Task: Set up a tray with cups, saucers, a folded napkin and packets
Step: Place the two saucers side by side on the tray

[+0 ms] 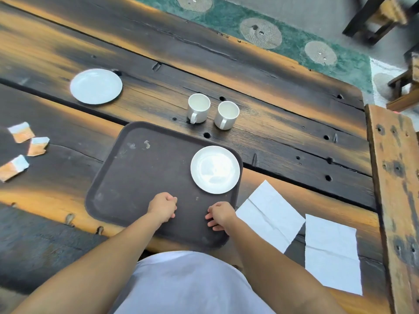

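Both hands idle over tray (136,177) near edge: left grip (162,207) and right grip (220,215) loosely curled, holding nothing. Done: one saucer (215,169) on tray, right side. Outstanding: second saucer (96,86), two cups (198,107), napkins (269,214) (flat, unfolded), three packets (38,146), all off-tray on worktop (272,132).

A tray (136,177) lay on the surface (272,137), one saucer (215,169) in its far right corner. The left grip (162,207) and right grip (221,215) hung over its near part, loosely curled, holding nothing. Beyond it stood two cups (198,107). A second saucer (96,86) and three packets (38,146) lay to the left, two napkins (269,214) to the right.
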### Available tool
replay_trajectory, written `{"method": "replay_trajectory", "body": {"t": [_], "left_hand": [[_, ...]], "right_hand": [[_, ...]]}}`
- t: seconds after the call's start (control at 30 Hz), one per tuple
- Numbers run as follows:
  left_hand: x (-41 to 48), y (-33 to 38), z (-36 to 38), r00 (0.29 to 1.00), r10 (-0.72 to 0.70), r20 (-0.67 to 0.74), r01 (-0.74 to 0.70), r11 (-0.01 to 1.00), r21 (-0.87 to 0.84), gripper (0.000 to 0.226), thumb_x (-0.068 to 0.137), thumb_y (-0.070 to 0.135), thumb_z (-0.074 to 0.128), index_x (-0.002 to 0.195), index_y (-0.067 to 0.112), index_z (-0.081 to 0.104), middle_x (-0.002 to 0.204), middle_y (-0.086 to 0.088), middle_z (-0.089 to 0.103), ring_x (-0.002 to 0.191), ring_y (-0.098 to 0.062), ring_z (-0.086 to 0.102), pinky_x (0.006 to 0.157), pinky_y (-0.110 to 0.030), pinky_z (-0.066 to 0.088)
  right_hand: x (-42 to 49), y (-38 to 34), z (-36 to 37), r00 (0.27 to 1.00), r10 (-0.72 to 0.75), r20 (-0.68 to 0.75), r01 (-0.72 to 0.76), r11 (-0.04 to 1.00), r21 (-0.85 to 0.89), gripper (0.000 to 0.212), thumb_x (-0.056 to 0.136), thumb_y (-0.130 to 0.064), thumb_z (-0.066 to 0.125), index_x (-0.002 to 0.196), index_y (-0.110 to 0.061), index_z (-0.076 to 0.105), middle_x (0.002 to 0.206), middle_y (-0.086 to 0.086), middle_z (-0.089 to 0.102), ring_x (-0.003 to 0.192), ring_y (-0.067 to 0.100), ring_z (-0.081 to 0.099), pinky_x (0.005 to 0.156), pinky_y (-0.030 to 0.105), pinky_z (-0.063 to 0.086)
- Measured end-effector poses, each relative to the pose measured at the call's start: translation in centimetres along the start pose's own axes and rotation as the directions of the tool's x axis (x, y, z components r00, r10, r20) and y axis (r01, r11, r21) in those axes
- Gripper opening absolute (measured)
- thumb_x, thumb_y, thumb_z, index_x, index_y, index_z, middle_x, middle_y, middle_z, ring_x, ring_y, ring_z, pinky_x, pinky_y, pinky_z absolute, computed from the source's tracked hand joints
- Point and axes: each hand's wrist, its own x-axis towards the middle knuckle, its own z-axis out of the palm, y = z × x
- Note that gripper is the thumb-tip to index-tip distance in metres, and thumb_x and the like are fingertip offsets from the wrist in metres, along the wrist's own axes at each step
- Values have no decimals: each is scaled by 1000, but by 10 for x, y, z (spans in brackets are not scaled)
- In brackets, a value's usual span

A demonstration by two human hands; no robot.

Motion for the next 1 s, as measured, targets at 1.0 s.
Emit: {"method": "replay_trajectory", "body": {"t": [1.0], "left_hand": [[90,-4,-278,981,180,-68,-108,807,581,19,100,33,43,89,22,54,112,-10,68,107,-31,61,90,-36,51]], "right_hand": [[12,-240,176,868,-481,121,397,526,-752,23,99,-32,41,110,-17,55,128,16,60,110,35,58,82,38,47]]}}
